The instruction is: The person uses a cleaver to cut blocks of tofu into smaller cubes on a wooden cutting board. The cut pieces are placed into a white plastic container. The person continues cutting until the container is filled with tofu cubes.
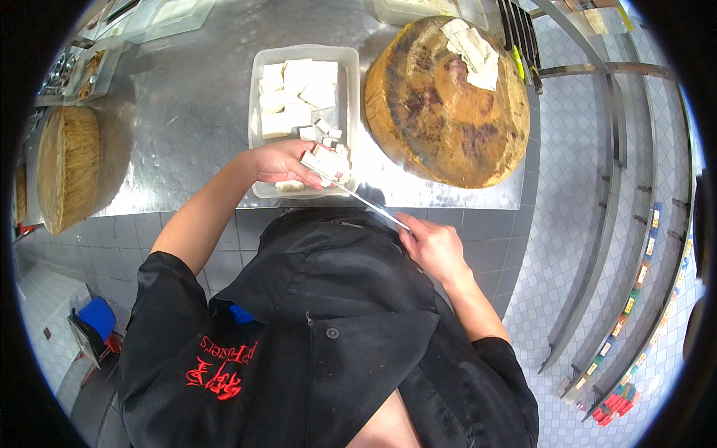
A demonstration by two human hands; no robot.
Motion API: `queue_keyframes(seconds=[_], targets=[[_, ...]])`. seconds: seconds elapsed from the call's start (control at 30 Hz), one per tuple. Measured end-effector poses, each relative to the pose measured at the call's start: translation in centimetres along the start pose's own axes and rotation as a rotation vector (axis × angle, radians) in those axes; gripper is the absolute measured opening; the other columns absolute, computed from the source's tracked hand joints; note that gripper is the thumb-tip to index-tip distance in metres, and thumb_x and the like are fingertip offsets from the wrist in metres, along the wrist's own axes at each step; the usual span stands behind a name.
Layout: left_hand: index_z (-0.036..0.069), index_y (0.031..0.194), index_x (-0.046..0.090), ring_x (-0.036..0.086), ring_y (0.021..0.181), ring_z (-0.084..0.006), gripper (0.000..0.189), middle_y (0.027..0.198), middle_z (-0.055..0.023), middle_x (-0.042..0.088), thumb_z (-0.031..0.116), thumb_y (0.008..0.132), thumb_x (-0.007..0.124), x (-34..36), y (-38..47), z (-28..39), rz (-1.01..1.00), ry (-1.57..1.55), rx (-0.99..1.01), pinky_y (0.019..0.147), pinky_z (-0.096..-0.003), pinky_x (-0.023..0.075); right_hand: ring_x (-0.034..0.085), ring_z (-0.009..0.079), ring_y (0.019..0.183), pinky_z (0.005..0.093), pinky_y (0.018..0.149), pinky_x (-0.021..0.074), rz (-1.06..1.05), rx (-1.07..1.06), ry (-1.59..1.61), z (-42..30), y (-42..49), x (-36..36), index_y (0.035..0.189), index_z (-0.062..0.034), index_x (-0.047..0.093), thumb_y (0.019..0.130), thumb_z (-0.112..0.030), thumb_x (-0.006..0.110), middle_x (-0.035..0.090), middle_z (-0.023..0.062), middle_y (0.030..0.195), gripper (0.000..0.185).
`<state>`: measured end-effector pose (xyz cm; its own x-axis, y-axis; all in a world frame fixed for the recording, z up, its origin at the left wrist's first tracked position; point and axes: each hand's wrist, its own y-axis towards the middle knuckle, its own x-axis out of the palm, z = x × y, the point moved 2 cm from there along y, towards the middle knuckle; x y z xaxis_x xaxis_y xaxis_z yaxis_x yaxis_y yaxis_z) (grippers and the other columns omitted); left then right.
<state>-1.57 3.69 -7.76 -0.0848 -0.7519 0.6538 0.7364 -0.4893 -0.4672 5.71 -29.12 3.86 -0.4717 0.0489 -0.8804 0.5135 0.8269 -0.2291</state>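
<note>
My left hand (285, 162) holds a white block that looks like tofu (329, 161) over the near end of a translucent plastic tub (255, 101). Cut lines show in that block. In my right hand (434, 246), near the table's front edge, is a thin knife (372, 206) held by its handle. Its blade points up and left, the tip end meeting the block at my left fingers. Larger white blocks (299, 81) fill the far part of the tub. Small white cubes (324, 130) lie nearer, partly hidden by my left hand.
A thick round wooden chopping block (442, 123) stands right of the tub, a crumpled cloth (473, 53) on it. Another wooden block (70, 168) is on the left of the steel table (190, 84). Plastic containers (168, 22) sit at the back. Wall shelves (602, 224) run along the right.
</note>
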Motion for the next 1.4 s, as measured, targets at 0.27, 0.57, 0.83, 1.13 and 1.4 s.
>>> queue_keyframes(seconds=[0.27, 0.57, 0.83, 1.13, 1.4], targets=[[0.002, 0.151, 0.04, 0.059, 0.131, -0.0245, 0.075, 0.14, -0.0127, 0.06, -0.017, 0.085, 0.07, 0.3, -0.5, 0.1, -0.072, 0.075, 0.003, 0.109, -0.0374, 0.0506, 0.072, 0.0298, 0.073, 0.0428, 0.064, 0.0593, 0.007, -0.031, 0.024, 0.3, -0.3, 1.1, 0.122, -0.0196, 0.068, 0.094, -0.023, 0.068, 0.072, 0.0063, 0.081, 0.029], [0.001, 0.138, 0.059, 0.059, 0.127, -0.0258, 0.058, 0.132, -0.0151, 0.064, 0.016, 0.087, 0.082, -0.1, -0.6, 0.2, 0.224, 0.743, 0.146, 0.109, -0.0358, 0.0454, 0.074, 0.0256, 0.068, 0.0354, 0.062, 0.0598, 0.216, 0.053, 0.205, 2.0, -4.0, 0.8, 0.115, -0.0141, 0.076, 0.094, -0.022, 0.073, 0.076, 0.0102, 0.084, 0.022], [0.003, 0.122, 0.068, 0.062, 0.124, -0.0351, 0.037, 0.132, -0.0177, 0.066, 0.027, 0.095, 0.072, 2.4, -1.3, -3.3, 0.543, 1.406, 0.502, 0.106, -0.0446, 0.0488, 0.074, 0.0256, 0.066, 0.0338, 0.061, 0.0575, 0.279, 0.194, 0.278, 2.2, -3.9, 2.2, 0.11, -0.0045, 0.076, 0.095, -0.018, 0.075, 0.075, 0.0149, 0.081, 0.02], [0.004, 0.1, 0.07, 0.066, 0.099, -0.034, 0.013, 0.099, -0.0143, 0.071, 0.008, 0.089, 0.066, -5.6, -0.6, 0.1, 1.059, 1.766, 0.331, 0.09, -0.0438, 0.052, 0.075, 0.0229, 0.067, 0.0328, 0.062, 0.0582, 0.366, 0.182, 0.39, 1.9, -2.4, 2.8, 0.109, -0.0036, 0.076, 0.095, -0.018, 0.076, 0.076, 0.0157, 0.084, 0.021], [0.007, 0.13, 0.064, 0.05, 0.134, -0.0307, 0.046, 0.137, -0.0102, 0.063, 0.008, 0.086, 0.074, -4.2, 3.9, 5.7, 0.77, 1.794, 0.376, 0.112, -0.0471, 0.0416, 0.076, 0.0222, 0.071, 0.031, 0.064, 0.0591, 0.394, 0.216, 0.419, 2.0, -2.3, 2.9, 0.11, -0.0017, 0.075, 0.094, -0.017, 0.076, 0.076, 0.0156, 0.086, 0.022]])
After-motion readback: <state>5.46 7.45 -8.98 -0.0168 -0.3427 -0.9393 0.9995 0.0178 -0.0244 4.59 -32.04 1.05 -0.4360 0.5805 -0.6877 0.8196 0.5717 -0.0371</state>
